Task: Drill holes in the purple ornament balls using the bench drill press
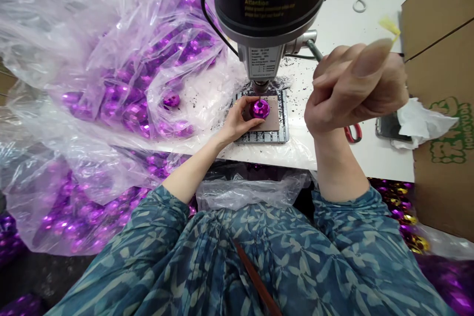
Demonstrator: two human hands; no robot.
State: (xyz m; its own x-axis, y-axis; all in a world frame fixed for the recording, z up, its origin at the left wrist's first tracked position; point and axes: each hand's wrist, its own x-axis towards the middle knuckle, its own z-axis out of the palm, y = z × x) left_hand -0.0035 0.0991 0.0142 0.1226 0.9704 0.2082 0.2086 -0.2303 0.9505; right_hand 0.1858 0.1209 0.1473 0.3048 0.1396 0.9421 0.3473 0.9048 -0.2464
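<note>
My left hand (pixel 239 121) grips a shiny purple faceted ball (pixel 260 108) between thumb and fingers. The ball rests on a brown square board (pixel 273 121) laid over the drill press's slotted metal base (pixel 283 133). Straight above it is the chuck (pixel 260 86) of the drill press (pixel 272 15); a thin bit seems to reach down to the ball's top. Raised at the right, my right hand (pixel 357 86) is closed around the press's feed lever (pixel 314 50), whose grip end is hidden inside the fingers.
Clear plastic bags (pixel 111 24) full of purple balls cover the left side. One loose purple ball (pixel 171 100) lies nearer the press. Dark shavings litter the white table (pixel 374 158). At right are red-handled pliers (pixel 353 133), a phone (pixel 388 128) under white tissue (pixel 422 121), and cardboard boxes (pixel 444 69).
</note>
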